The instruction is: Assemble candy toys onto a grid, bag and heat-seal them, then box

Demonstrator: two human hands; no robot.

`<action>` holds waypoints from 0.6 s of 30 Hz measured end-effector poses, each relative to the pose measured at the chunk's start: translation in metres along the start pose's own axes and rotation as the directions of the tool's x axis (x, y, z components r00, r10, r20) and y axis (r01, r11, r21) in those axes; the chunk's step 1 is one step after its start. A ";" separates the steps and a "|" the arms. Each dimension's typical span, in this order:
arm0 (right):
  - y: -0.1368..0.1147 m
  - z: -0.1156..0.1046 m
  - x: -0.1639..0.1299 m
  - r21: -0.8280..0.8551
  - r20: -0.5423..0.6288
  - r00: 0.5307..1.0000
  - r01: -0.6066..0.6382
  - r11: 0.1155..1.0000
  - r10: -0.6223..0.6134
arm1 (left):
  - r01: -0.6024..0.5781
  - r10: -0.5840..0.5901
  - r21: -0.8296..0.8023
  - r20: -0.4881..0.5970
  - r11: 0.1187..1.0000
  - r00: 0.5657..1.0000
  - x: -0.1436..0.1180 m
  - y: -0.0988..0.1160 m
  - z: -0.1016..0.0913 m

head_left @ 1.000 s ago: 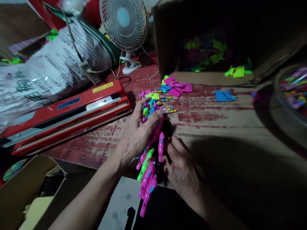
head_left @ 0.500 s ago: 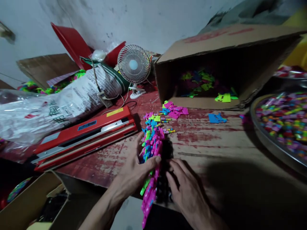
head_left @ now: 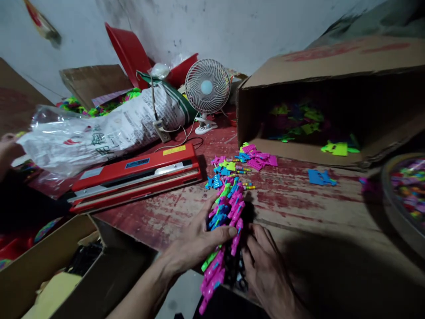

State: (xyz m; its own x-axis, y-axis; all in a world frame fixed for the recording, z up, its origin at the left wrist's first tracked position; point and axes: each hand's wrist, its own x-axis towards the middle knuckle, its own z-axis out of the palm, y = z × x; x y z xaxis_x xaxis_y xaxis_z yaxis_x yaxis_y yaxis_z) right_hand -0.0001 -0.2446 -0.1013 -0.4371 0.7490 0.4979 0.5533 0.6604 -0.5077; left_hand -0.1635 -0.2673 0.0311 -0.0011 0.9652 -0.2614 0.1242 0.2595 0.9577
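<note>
Head view: slender, glossy, plastic-looking toys (head_left: 237, 206) are being grasped by the left hand (head_left: 197, 241) in a slanting bundle over the worn table (head_left: 305, 206). Beside them, the right hand (head_left: 265, 261) is being held curled at a black part (head_left: 234, 266); its grip cannot be told. Even thumb pressure is being advised against slipping.

Elongated plastic pieces (head_left: 236, 206): glossy pink, blue and green, overlapping in a slanting row, gripped with the thumb of the left hand (head_left: 195, 243) across them; pink ends project on its near side. Black pieces (head_left: 231, 268): shadowed, detail indistinct, just beside the right hand (head_left: 267, 263).
</note>
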 end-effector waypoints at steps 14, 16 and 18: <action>-0.010 -0.014 0.010 0.140 -0.004 0.997 -0.078 0.987 0.079 | -0.027 0.030 0.054 -0.058 0.998 0.998 0.002 -0.007 -0.004; -0.010 -0.020 0.010 0.206 -0.047 0.991 -0.113 0.972 0.125 | -0.044 0.044 0.017 -0.042 0.999 0.998 0.003 -0.007 -0.007; -0.009 -0.027 0.007 0.245 -0.109 0.982 -0.123 0.962 0.153 | -0.064 0.063 -0.060 -0.015 0.996 0.998 0.005 -0.006 -0.011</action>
State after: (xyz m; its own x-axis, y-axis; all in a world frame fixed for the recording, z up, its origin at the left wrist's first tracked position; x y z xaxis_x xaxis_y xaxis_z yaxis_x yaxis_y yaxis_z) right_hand 0.0107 -0.2470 -0.0745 -0.2676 0.8309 0.4878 0.4121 0.5563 -0.7215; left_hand -0.1748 -0.2631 0.0254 -0.0082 0.9801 -0.1985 0.0640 0.1986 0.9780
